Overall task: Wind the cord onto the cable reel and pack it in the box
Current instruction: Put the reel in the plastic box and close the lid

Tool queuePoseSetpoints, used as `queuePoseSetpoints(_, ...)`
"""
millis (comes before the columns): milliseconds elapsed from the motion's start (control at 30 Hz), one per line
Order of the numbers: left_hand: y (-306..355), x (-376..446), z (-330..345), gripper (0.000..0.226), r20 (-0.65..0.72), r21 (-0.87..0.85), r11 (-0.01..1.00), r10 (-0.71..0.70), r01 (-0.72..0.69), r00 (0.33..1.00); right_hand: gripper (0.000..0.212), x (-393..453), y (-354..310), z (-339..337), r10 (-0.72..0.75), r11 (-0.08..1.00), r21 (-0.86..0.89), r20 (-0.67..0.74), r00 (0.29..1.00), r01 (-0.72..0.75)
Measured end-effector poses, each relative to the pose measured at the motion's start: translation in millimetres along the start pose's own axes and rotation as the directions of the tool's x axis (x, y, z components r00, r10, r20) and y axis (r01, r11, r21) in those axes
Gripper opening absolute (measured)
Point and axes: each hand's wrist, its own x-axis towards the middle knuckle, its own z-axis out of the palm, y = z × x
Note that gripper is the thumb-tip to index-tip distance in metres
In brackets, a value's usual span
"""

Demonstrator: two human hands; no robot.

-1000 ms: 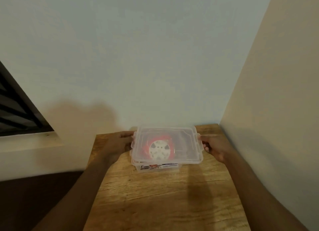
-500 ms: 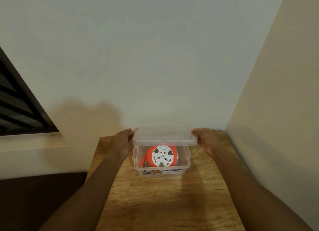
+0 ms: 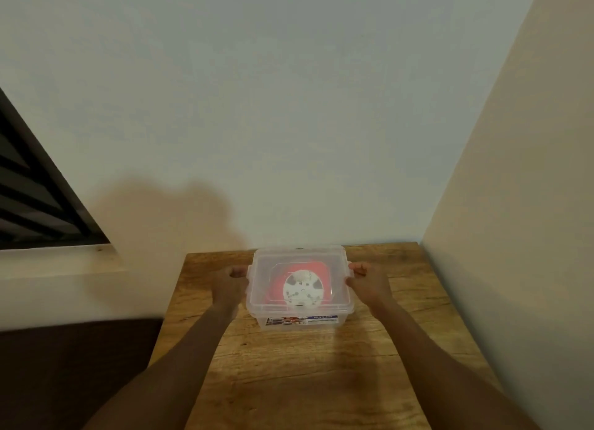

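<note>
I hold the lid point(image 3: 300, 262) over the box point(image 3: 300, 320) at lower centre, left hand point(image 3: 232, 281) and right hand point(image 3: 366, 280) fingers curled on its side latches, aligning it above the cable reel point(image 3: 302, 288).

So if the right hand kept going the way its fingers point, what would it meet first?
The right hand points inward at the box's right side, fingers already at the lid edge near the latch. Going on, it would press the lid and box at once; nothing lies between, as far as this view shows.
</note>
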Motion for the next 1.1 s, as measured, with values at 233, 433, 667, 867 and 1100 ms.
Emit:
queuePoseSetpoints(233,-11.8,-0.2,5.5,0.027,0.006,0.077,0.993,0.088,-0.088,0.996,0.039,-1.1,11.8,10.5,-0.011,0.998,-0.070,-0.080,0.997,0.006)
queuePoseSetpoints(433,-33.1,6.4,9.7,0.025,0.036,0.131,0.983,0.123,-0.127,0.992,0.018,13.4,34.5,9.8,0.024,0.999,-0.022,-0.080,0.997,-0.026)
queuePoseSetpoints(667,-45.6,9.7,9.3,0.021,0.032,0.077,0.996,0.046,-0.049,0.998,0.015,2.8,33.8,11.7,-0.003,0.999,0.046,-0.085,0.996,0.007)
queuePoseSetpoints(867,-50.8,-16.0,27.4,0.014,-0.101,0.115,0.993,0.035,-0.024,0.994,0.042,-12.0,50.6,31.2,0.095,0.995,0.042,-0.117,0.989,-0.091)
queuePoseSetpoints(1100,-65.9,-36.6,51.1,0.045,-0.148,0.187,0.982,0.042,-0.014,0.988,0.044,-24.5,61.3,43.6,0.135,0.991,0.039,-0.207,0.969,-0.130)
